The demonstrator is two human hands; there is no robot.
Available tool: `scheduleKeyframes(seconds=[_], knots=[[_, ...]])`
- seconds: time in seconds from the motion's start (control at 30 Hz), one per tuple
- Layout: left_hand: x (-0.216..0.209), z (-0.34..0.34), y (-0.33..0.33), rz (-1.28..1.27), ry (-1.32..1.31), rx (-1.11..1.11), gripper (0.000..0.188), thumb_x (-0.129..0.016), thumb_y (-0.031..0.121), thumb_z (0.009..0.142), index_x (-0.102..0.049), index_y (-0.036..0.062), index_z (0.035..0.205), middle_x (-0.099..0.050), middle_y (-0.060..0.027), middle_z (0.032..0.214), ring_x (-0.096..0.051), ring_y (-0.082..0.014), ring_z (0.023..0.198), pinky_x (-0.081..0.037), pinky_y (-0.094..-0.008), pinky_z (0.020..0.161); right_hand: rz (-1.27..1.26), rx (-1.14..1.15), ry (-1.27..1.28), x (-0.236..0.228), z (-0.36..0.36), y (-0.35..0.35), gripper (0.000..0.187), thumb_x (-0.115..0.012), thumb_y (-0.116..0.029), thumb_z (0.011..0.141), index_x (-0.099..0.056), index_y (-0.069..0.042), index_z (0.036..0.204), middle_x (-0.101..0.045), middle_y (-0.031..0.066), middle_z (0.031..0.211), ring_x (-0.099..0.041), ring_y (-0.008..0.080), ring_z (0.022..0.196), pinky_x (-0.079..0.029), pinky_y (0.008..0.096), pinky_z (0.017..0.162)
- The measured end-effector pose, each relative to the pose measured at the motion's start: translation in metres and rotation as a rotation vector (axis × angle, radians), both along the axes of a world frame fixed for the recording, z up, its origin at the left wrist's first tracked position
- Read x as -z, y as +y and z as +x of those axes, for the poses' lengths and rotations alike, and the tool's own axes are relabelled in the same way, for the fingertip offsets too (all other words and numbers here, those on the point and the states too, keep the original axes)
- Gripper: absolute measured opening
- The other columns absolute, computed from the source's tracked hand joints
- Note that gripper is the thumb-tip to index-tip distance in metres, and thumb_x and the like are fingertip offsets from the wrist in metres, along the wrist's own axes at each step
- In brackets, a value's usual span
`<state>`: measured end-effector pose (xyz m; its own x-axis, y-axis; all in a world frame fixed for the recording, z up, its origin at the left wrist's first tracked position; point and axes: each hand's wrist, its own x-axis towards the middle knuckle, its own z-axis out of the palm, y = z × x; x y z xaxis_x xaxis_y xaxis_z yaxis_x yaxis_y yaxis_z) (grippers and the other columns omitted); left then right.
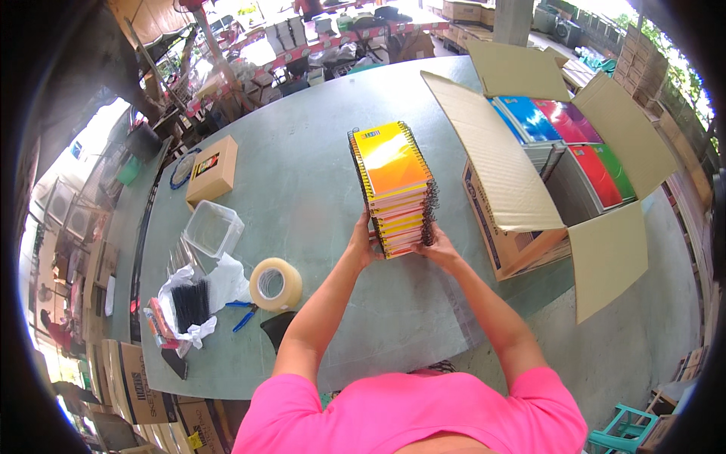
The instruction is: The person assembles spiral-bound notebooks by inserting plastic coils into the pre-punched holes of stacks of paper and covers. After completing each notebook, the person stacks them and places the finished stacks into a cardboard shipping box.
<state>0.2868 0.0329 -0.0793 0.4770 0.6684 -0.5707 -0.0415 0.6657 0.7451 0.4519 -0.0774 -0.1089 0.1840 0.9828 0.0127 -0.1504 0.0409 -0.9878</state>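
seen from above, a person in a pink shirt (423, 412) stands at a wide grey-green table (302, 178), both forearms reaching forward. between the 2 hands, near the middle of the table, is a tall stack of spiral notebooks (393, 170); the top cover is yellow shading to orange, and dark wire coils show along both sides. the left hand (366, 240) grips the stack's near left side, and the right hand (437, 248) grips its near right side, fingers curled around the lower part. whether the stack rests on the table or is lifted, i cannot tell.

to the right is an open cardboard carton (490, 151), its flaps spread outward. inside are more notebooks, with 4 cover colours showing: blue (527, 117), magenta (567, 121), red (592, 178) and green (615, 170).

on the left of the table are a small tan box (214, 171), a clear plastic container (234, 227), a roll of tape (293, 284) and, just beside the roll, a blue-handled tool (243, 319).
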Motion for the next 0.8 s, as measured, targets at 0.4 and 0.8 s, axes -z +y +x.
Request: scheduleKeyframes(seconds=[0.4,0.8], knots=[[-0.004,0.03,0.029,-0.007,0.015,-0.085,0.069,-0.045,0.064,0.08,-0.033,0.0237,0.135,-0.034,-0.019,0.129,-0.04,-0.0311,0.114,-0.032,-0.0611,0.086,-0.036,0.057,0.024,0.011,0.031,0.046,0.058,-0.07,-0.012,0.077,-0.042,-0.003,0.126,-0.054,0.0078,0.12,-0.049,0.0161,0.111,-0.036,0.0307,0.098],[-0.265,-0.008,-0.161,1.008,-1.149,0.874,0.027,-0.046,0.028,0.092,-0.056,0.0041,0.099,-0.057,-0.0066,0.091,-0.051,-0.0195,0.086,-0.039,-0.0314,0.074,0.283,-0.548,-0.857,-0.173,-0.02,-0.164,0.044,-0.065,-0.021,0.079,-0.054,0.0,0.116,-0.056,0.0174,0.115,-0.055,0.0301,0.104,-0.042,0.0402,0.091]])
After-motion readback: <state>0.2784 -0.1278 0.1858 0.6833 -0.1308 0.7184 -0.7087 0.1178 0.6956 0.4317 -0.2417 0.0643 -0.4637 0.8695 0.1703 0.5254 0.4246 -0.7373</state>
